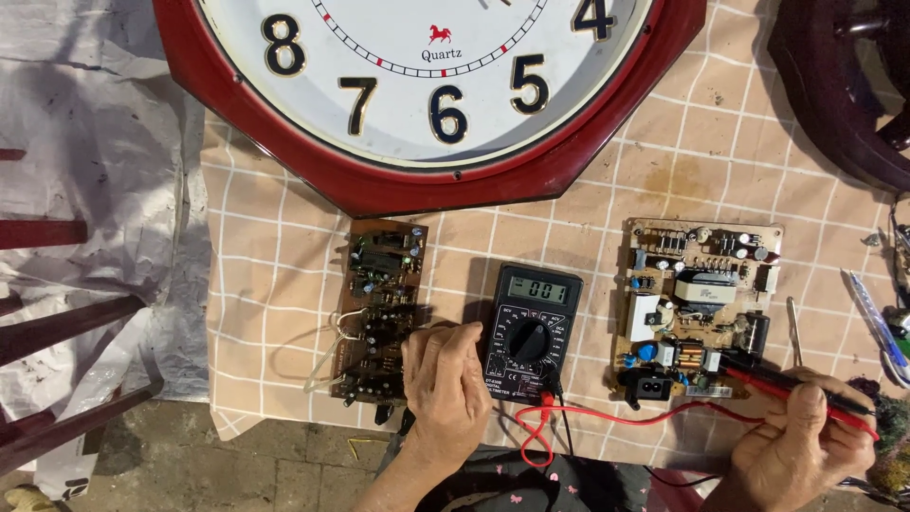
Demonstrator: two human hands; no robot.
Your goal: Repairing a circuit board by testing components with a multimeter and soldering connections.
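My left hand (444,387) rests with its fingers curled on the lower right corner of a narrow brown circuit board (377,305), beside a black digital multimeter (531,334) with a lit display. My right hand (794,444) grips the red and black test probes (794,384) together, their tips touching the lower right area of a wider circuit board (697,308) with a transformer and capacitors. Red and black leads (607,417) run from the meter to the probes.
A large wall clock (427,95) with a dark red frame lies face up above the boards on a checked cloth (275,284). A dark wooden wheel-shaped object (844,85) sits at top right. Small tools and a pen (877,322) lie at the right edge. Plastic sheeting covers the left.
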